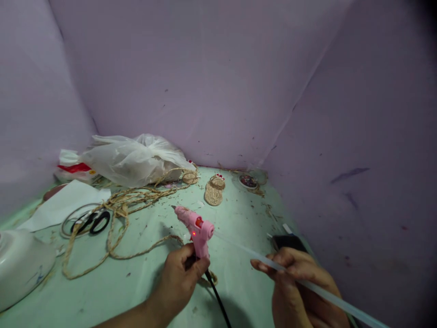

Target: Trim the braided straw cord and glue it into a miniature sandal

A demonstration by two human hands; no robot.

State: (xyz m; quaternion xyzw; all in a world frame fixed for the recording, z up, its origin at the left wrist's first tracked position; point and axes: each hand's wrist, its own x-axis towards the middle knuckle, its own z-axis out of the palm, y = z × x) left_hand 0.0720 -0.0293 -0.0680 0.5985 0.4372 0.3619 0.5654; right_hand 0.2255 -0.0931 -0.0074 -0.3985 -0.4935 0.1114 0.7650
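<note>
1. The left hand (179, 278) is closed around the grip of a pink plastic hot-glue gun (197, 230). The gun stands just above that hand with its nozzle pointing away, a red light glowing on its side.
2. The right hand (297, 278) pinches a long translucent glue stick (239, 248) between thumb and fingers. The stick's far end meets the back of the gun, between the two hands.
3. This looks like loading: the stick is lined up with the rear opening, though how deep it sits I cannot tell.
4. Seating it calls for a straight push along the barrel while the left hand braces the gun.
5. A black power cord (218, 300) trails from the grip toward the person.
6. Beyond the left hand lie loose tan jute rope (119, 209) and black-handled scissors (94, 222) on the pale green tabletop (239, 214).
</note>
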